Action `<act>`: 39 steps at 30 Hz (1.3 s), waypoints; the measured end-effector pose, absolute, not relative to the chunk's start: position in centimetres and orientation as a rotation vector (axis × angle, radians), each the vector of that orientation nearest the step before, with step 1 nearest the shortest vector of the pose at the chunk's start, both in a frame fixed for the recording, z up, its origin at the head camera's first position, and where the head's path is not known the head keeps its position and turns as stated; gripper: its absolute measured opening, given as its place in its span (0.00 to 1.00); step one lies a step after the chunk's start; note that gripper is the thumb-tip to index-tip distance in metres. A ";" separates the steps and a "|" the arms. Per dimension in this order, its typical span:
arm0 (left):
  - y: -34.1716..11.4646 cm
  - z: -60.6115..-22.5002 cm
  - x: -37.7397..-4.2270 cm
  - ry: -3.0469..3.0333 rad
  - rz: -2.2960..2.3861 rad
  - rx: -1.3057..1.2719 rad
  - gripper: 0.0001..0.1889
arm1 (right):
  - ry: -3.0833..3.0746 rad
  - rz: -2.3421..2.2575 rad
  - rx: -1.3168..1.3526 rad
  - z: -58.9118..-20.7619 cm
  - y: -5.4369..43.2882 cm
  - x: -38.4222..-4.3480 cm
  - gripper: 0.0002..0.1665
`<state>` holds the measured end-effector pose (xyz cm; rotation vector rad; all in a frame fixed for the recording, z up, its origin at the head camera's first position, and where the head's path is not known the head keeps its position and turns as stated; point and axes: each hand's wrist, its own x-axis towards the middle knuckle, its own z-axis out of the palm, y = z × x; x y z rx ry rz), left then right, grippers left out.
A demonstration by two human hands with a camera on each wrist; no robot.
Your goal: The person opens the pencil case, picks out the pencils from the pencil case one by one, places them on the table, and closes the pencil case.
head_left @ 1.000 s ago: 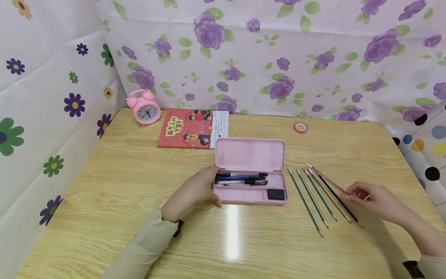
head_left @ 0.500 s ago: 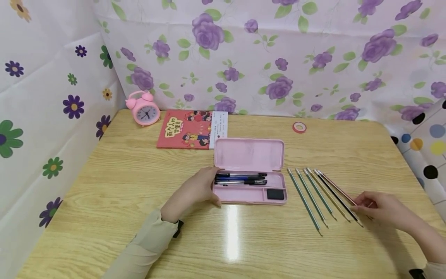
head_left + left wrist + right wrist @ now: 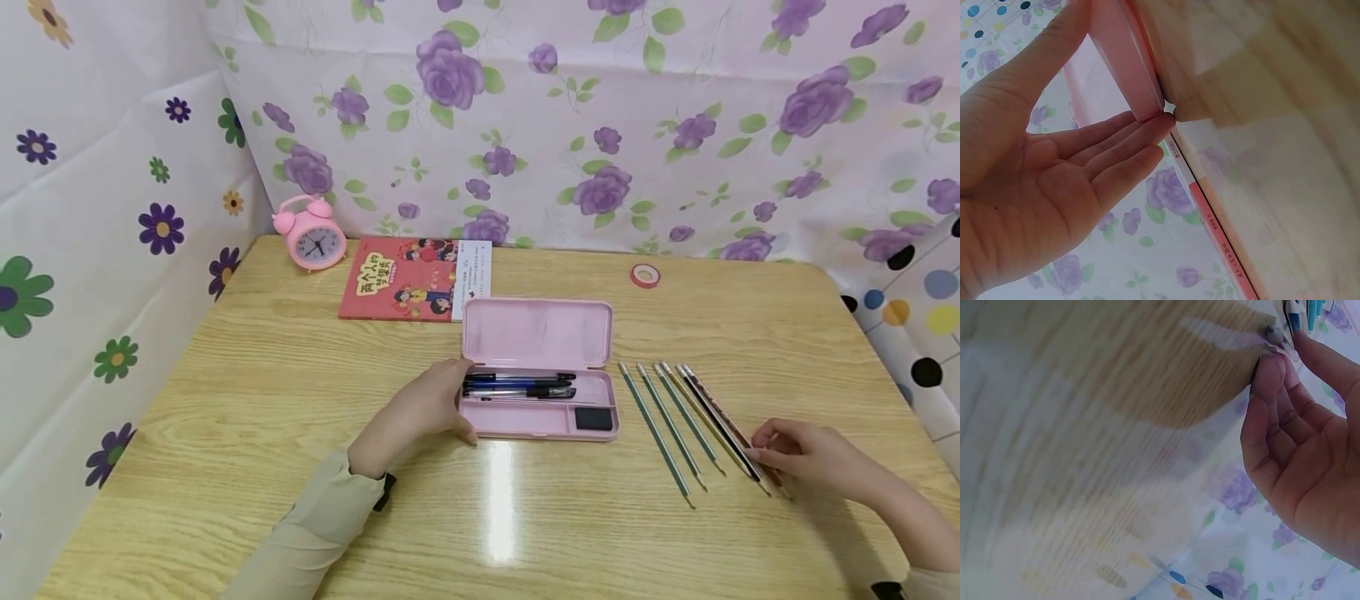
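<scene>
At the left end of an open pink pencil case [image 3: 517, 421], my left hand [image 3: 423, 404] holds it, thumb at the front corner and fingers at the back. Several pens [image 3: 517, 385] and a black eraser [image 3: 593, 418] lie inside the case. In the left wrist view the fingers [image 3: 1125, 140] touch the case's edge. On the right, my right hand [image 3: 817, 458] pinches the lower part of a reddish patterned pencil [image 3: 720, 408], which lies against a black pencil [image 3: 708, 417]. Green pencils [image 3: 652, 429] and a gold one lie fanned out to its left.
A pink alarm clock [image 3: 311, 233] stands at the back left of the wooden table [image 3: 300, 367]. Beside it lies a red book [image 3: 405, 279], close behind the case's raised lid [image 3: 537, 332]. A red tape roll [image 3: 645, 276] lies at the back right.
My right hand has come down toward the table's front, laying the reddish pencil from across the others to alongside the black one. My left hand has stayed on the case.
</scene>
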<state>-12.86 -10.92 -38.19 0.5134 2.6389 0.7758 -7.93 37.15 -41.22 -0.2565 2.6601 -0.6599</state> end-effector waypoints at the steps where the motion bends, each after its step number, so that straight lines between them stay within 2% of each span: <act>1: -11.0 -38.2 -12.8 2.639 0.776 0.514 0.48 | 2.664 -0.649 -0.253 -41.2 37.1 -8.0 0.12; 10: -11.1 -38.2 -12.8 2.629 0.781 0.457 0.53 | 2.808 -0.509 -0.315 -40.2 34.8 -9.3 0.17; 16: -11.1 -38.2 -12.8 2.626 0.787 0.452 0.55 | 2.828 -0.564 -0.439 -39.5 31.5 -10.8 0.13; 27: -11.0 -38.0 -12.9 2.634 0.771 0.455 0.50 | 2.801 -0.723 -0.783 -38.8 23.2 -13.3 0.07; 32: -11.0 -38.2 -13.0 2.647 0.766 0.479 0.48 | 2.735 -0.723 -0.957 -38.7 19.8 -14.2 0.08; 39: -11.2 -38.6 -13.0 2.658 0.785 0.531 0.46 | 2.689 -0.637 -1.044 -39.4 16.9 -15.0 0.05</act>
